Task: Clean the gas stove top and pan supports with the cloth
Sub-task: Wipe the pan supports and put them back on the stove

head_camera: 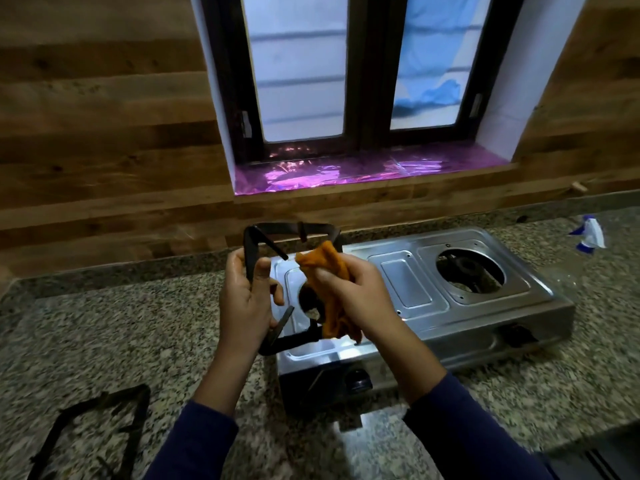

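A steel two-burner gas stove [408, 289] sits on the granite counter with both burner openings bare. My left hand [244, 299] grips a black square pan support [277, 233] by its left side and holds it tilted above the stove's left burner. My right hand [346, 292] is closed on an orange cloth [329, 268], which presses against the right side of that support. A second black pan support [97, 431] lies flat on the counter at the lower left.
A spray bottle with a blue and white head [588, 235] lies on the counter right of the stove. The granite counter [121, 323] runs along a wood-panelled wall under a window with a purple-lined sill [363, 171]. A black stove knob [358, 381] faces me.
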Demonstrator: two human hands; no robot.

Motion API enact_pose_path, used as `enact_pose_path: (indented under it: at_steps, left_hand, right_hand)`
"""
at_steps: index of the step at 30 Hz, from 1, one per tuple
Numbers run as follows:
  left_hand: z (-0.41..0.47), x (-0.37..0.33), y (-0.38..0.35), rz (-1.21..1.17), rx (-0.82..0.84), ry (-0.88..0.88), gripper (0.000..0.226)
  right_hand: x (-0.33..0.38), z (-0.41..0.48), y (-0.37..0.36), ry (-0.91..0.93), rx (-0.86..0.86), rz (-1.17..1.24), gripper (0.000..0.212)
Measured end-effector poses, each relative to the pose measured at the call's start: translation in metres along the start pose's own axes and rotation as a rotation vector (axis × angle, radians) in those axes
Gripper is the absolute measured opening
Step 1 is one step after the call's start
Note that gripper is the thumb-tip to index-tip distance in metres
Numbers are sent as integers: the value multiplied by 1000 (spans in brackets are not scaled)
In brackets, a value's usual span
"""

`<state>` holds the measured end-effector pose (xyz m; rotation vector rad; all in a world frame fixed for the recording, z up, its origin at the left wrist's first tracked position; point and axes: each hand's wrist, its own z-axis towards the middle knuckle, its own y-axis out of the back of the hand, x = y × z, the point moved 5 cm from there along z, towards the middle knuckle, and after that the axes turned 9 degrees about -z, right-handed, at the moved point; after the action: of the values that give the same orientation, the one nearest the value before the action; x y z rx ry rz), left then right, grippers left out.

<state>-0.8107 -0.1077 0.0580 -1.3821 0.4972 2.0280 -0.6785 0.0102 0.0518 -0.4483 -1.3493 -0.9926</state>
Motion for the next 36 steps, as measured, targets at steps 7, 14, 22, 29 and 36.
enact_pose_path:
  at_steps: [7, 14, 22, 29, 36]
  left_hand:
    - [-1, 13, -15, -111, -65, 128, 17]
    - [-20, 65, -89, -205, -8, 380, 37]
    - [-55, 82, -195, -247, 152, 505, 48]
    - [-69, 86, -257, -281, 148, 555, 65]
    - [-66, 97, -312, -290, 159, 549, 23]
  right_hand:
    - [-102, -75, 84, -420, -204, 411, 11]
    - [-204, -144, 166, -521, -305, -174, 15]
    - [-275, -167, 198, -607, -62, -522, 40]
    - [-207, -159, 259, -440, -620, 65, 22]
    - [-192, -119, 300, -346, -613, -4, 17]
